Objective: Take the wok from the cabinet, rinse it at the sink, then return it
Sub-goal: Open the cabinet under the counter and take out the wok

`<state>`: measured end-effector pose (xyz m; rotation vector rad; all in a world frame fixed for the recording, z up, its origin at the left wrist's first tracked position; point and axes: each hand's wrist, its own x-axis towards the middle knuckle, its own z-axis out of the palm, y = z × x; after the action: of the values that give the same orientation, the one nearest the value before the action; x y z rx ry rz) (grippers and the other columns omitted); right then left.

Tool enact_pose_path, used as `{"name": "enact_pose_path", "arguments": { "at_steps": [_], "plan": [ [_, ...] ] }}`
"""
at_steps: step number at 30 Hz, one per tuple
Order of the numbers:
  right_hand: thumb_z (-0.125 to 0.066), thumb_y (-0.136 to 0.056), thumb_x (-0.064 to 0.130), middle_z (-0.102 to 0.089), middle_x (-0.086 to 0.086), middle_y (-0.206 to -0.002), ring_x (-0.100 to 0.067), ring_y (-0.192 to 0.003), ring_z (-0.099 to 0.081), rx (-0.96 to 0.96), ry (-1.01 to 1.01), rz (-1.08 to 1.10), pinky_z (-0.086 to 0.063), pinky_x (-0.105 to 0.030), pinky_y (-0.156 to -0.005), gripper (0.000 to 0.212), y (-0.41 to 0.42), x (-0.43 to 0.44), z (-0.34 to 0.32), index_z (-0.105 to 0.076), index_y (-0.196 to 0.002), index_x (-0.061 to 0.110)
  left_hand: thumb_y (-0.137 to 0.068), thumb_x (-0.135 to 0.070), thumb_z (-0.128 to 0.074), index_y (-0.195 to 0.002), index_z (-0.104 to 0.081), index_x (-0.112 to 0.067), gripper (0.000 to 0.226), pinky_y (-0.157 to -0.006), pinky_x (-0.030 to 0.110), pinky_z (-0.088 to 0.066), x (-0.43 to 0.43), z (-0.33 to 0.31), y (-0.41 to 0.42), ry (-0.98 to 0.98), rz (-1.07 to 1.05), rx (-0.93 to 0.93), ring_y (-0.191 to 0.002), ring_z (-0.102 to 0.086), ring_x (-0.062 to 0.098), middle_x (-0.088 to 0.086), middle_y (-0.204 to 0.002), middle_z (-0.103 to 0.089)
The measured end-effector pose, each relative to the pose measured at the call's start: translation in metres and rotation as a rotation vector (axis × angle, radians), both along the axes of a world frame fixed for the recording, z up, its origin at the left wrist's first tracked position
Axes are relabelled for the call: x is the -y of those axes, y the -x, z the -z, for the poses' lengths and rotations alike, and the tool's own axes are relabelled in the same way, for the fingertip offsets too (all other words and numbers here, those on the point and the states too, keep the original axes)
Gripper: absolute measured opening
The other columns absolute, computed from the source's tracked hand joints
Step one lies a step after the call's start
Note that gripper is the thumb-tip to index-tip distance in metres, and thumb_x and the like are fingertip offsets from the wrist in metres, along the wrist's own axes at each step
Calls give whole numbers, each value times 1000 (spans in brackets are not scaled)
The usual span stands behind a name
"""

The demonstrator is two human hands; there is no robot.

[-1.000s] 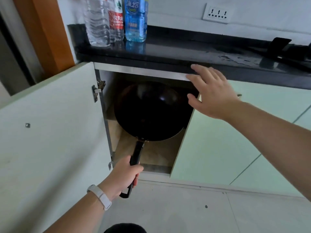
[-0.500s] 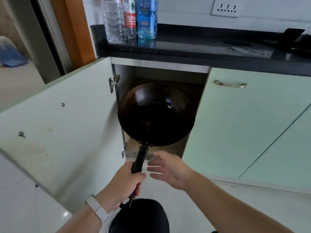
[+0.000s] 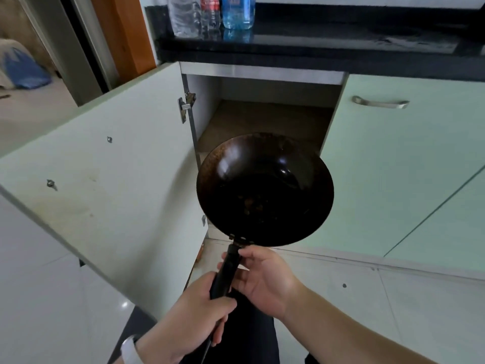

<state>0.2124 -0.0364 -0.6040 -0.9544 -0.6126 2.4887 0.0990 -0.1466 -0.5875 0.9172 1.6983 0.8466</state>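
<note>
while the wok (image 3: 265,190) hangs in the air, bowl up, in front of the cabinet (image 3: 265,119), both hands have it by its black handle (image 3: 226,271). the left hand (image 3: 194,327) is wrapped tight round the lower end of the handle. the right hand (image 3: 262,281) grips just above it, next to the rivets, fingers curling behind the handle and thumb at the front. the two hands nearly touch.

the bowl sits just beyond the grip, dark and glossy, with brownish specks in its bottom. past the bowl the cabinet stands open, its brown shelf in shadow. its door (image 3: 105,179) is swung wide to the left of the grip, with a hinge (image 3: 186,105) at the frame. to the right of the grip is a closed green door (image 3: 393,166) with a metal pull (image 3: 380,102).

farther up and away from the hands runs a black counter (image 3: 328,51) with three bottles (image 3: 212,14) at its left end. a white band (image 3: 130,349) sits on the left wrist. under the hands is pale tiled floor (image 3: 393,311). far left of the grip, through a doorway, lies something blue (image 3: 23,72).
</note>
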Motion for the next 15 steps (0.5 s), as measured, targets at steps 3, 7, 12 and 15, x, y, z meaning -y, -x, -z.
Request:
{"name": "enact_pose_path", "arguments": {
  "at_steps": [3,7,12,15],
  "plan": [
    [-60,-77,3,-64,-21,-100,-35,-88,-65,-5,18,24,-53,-48,-89,25,-11,14,2,-62,-102,-1,-87,-5,-59,-96,-51,-4,11,-45,25,-41,11,-3,-7,25,30,22,-37,-50,18,2,-44,-55],
    [-52,-86,-2,-65,-21,-102,-33,-87,-68,-17,37,83,-55,-46,-87,23,-33,24,3,-60,-107,1,-86,-8,-58,-101,-54,-4,16,-51,28,-44,15,-4,-22,51,111,28,-40,-51,19,2,-46,-57],
    [-47,-90,-6,-68,-20,-99,-35,-92,-69,1,44,170,-61,-44,-82,24,-63,34,8,-62,-109,-2,-84,-10,-59,-95,-52,-4,14,-48,30,-45,11,2,-39,78,202,3,-43,-55,24,11,-58,-60],
    [-46,-91,-8,-68,-21,-98,-36,-92,-68,29,46,239,-61,-44,-80,25,-81,41,9,-61,-110,-3,-82,-14,-61,-96,-54,-10,15,-47,29,-45,6,7,-51,104,292,-17,-44,-57,25,13,-61,-62]
  ]
}}
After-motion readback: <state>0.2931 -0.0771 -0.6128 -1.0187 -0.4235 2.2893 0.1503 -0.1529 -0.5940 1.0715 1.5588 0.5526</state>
